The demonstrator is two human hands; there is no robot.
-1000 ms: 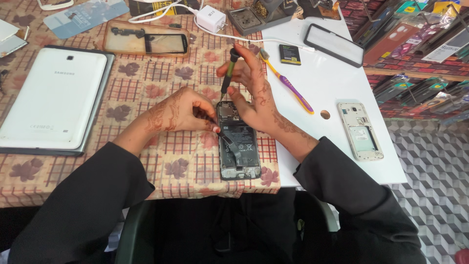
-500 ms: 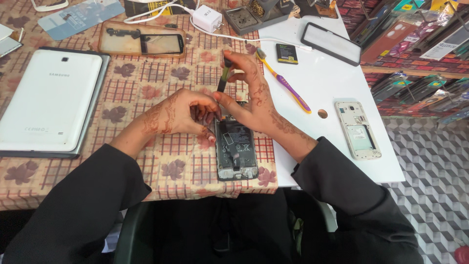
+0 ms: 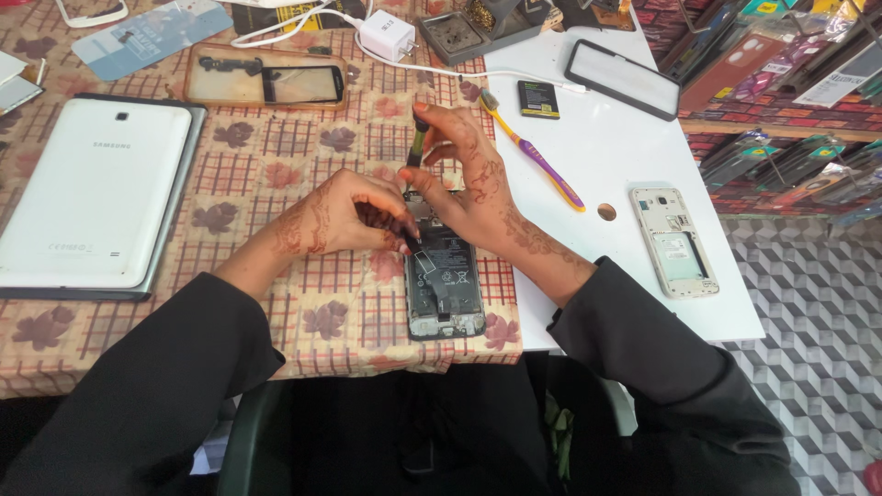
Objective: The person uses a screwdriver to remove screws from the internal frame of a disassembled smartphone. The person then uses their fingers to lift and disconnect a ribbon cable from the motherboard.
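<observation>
An opened phone lies back-up on the patterned tablecloth, its dark inner parts showing. My left hand rests on the phone's upper left edge, fingertips pinched against it. My right hand holds a small screwdriver upright, its tip down at the top of the phone; the tip itself is hidden by my fingers.
A white tablet lies at the left. A clear phone frame, a white charger, a purple-and-yellow toothbrush, a small battery, a black-rimmed screen panel and a phone mid-frame lie around. The table's edge runs at the right.
The view has shifted slightly. Both hands stay on the phone; the screwdriver stays upright at the phone's top end.
</observation>
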